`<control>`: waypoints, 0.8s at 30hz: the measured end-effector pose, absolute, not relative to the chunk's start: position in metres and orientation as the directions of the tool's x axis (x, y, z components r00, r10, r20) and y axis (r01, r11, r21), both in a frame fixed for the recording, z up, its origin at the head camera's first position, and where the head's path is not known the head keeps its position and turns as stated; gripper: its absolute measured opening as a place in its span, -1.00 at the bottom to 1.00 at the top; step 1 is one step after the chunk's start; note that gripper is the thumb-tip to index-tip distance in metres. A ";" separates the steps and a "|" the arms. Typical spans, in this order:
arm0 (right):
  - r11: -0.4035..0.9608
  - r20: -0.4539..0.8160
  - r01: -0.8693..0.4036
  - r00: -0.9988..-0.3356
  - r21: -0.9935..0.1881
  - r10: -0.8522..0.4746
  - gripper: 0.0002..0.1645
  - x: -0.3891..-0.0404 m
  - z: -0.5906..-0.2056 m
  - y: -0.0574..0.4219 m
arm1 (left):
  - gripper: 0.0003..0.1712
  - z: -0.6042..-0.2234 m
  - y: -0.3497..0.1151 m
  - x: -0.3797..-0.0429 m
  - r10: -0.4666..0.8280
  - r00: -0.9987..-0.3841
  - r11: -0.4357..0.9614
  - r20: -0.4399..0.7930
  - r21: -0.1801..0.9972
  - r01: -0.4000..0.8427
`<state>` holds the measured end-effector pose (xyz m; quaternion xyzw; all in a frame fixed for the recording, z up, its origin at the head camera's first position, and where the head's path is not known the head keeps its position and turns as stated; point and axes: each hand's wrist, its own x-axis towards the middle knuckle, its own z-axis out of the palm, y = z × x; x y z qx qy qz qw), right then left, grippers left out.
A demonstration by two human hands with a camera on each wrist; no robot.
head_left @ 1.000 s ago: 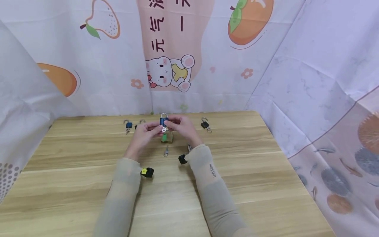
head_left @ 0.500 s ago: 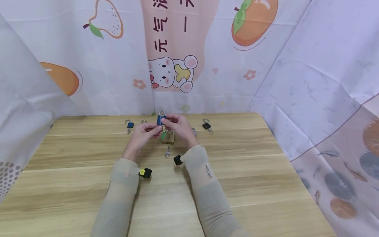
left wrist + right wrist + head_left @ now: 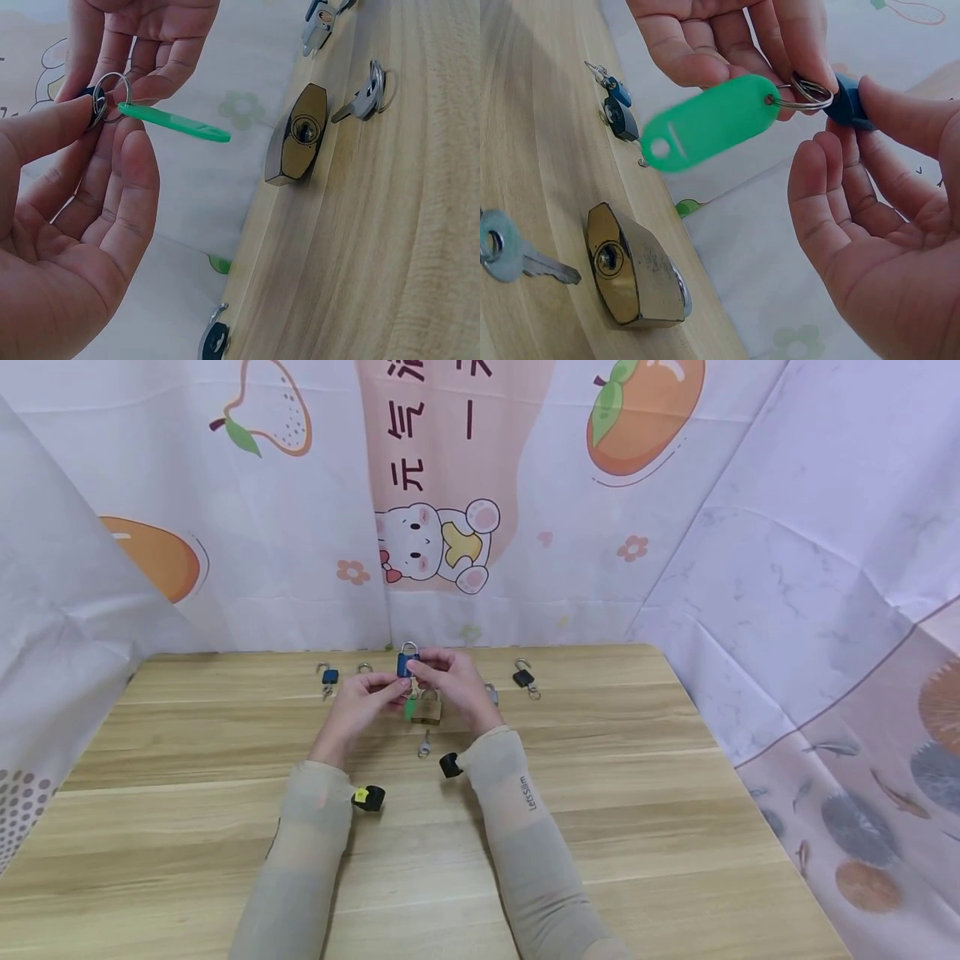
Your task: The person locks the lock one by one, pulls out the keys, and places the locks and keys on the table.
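Near the far edge of the tabletop (image 3: 615,760), my right hand (image 3: 456,683) pinches the blue padlock (image 3: 847,103) between thumb and fingers; my left hand (image 3: 362,700) grips the key ring (image 3: 806,107) just below it

Note on the wood-grain tabletop (image 3: 637,827) a brass padlock (image 3: 426,713) near a loose key (image 3: 425,745), an open blue padlock (image 3: 330,677) farther left, an open black padlock (image 3: 522,678) farther right, with a fruit-printed curtain (image 3: 292,552) behind.

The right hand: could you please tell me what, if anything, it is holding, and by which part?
The right hand pinches the blue padlock by its body, leaving the metal loop clear above.
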<state>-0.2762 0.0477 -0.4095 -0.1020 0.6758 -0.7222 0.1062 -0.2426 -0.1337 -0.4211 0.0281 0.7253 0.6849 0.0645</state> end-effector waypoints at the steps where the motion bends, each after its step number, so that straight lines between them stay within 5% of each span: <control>1: -0.063 0.003 0.016 -0.956 -0.998 -0.292 -0.60 -0.276 -0.409 0.048 | -0.57 -0.421 -0.134 -0.242 0.128 -0.990 0.060 -0.056 0.997 -0.048; 17: -0.035 0.018 -0.008 -0.958 -0.999 -0.285 -0.59 -0.274 -0.411 0.041 | -0.57 -0.416 -0.143 -0.238 0.173 -0.980 0.093 -0.095 0.992 -0.079; 24: -0.107 0.017 0.002 -0.985 -0.994 -0.170 -0.57 -0.278 -0.410 0.044 | -0.60 -0.418 -0.147 -0.236 0.310 -0.937 0.283 -0.162 0.957 -0.071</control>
